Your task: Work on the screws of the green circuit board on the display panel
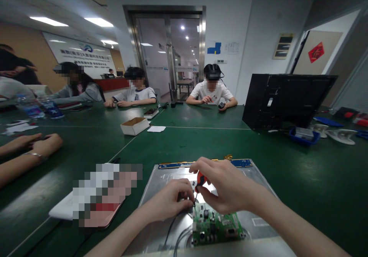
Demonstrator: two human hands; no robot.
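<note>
Right hand (230,184): grip closed around screwdriver (201,178), tip at circuit board's (217,226) corner. Board lies just below grip, on metal panel (152,190). Left hand (168,200): fingers curled beside tip; hold unclear. Best: shaft square, pressure light, components avoided.

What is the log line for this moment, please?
right hand: holds red-black screwdriver, tip down | left hand: near tip | circuit board: on metal panel | blue strip: panel's far edge
</note>
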